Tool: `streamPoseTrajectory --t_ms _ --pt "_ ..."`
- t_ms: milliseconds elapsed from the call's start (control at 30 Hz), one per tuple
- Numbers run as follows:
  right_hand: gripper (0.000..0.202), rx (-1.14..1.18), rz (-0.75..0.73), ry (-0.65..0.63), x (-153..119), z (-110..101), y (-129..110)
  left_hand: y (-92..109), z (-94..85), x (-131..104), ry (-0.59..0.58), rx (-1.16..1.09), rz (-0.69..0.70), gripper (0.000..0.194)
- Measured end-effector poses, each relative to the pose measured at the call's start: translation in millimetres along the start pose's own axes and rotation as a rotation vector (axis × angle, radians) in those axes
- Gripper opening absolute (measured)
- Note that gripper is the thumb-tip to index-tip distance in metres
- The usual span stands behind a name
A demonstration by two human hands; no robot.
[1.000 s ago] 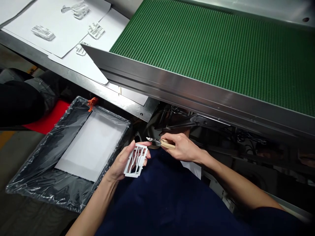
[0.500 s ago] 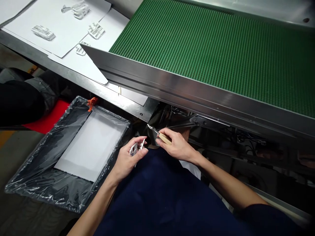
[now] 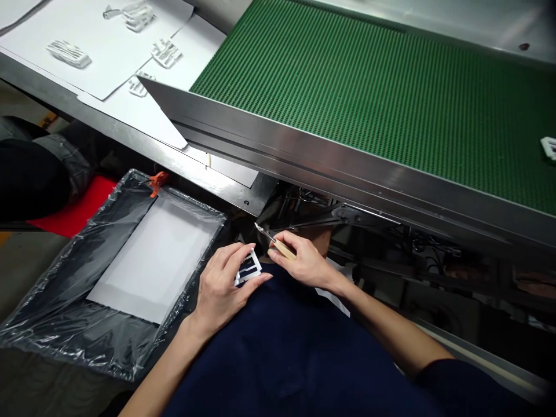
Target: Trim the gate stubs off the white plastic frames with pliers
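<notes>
White frame (image 3: 256, 261) turned, clamped in left hand (image 3: 218, 284); right hand (image 3: 305, 261) grips pliers (image 3: 285, 249), blades seemingly closed; stray tip (image 3: 259, 227) could nick my thumb (image 3: 256, 282).

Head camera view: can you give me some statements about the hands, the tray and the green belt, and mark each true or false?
1. The left hand holds a white frame. True.
2. The right hand is empty. False: it holds a hand tool with a tan handle.
3. An orange clip sits at the edge of the tray. True.
4. The sheet in the tray is red. False: it is white.
5. A white piece lies on the green belt. True.
</notes>
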State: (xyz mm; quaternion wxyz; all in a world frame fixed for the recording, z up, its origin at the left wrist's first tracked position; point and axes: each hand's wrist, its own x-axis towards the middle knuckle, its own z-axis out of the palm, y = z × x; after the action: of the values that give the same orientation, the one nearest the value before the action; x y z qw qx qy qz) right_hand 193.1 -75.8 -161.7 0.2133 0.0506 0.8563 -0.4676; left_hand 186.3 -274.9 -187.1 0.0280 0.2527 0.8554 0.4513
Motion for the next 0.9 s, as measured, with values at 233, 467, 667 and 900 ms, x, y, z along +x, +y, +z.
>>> streamPoseTrajectory --t_ms 233,467,667,900 --pt "0.027 0.152 0.015 0.048 5 9 -12 -4 2.6 -3 -0.01 -0.024 -0.025 0.055" --pt "0.014 0.291 0.016 0.072 42 30 -11 -3 1.8 -6 -0.026 -0.276 -0.286 0.048" --pt "0.029 -0.071 0.202 0.329 139 23 24 -15 0.3 -20 0.213 -1.051 -0.93 0.04" --pt "0.039 -0.351 0.157 0.477 232 27 19 -21 -7.2 -38 0.48 -1.43 -1.074 0.037"
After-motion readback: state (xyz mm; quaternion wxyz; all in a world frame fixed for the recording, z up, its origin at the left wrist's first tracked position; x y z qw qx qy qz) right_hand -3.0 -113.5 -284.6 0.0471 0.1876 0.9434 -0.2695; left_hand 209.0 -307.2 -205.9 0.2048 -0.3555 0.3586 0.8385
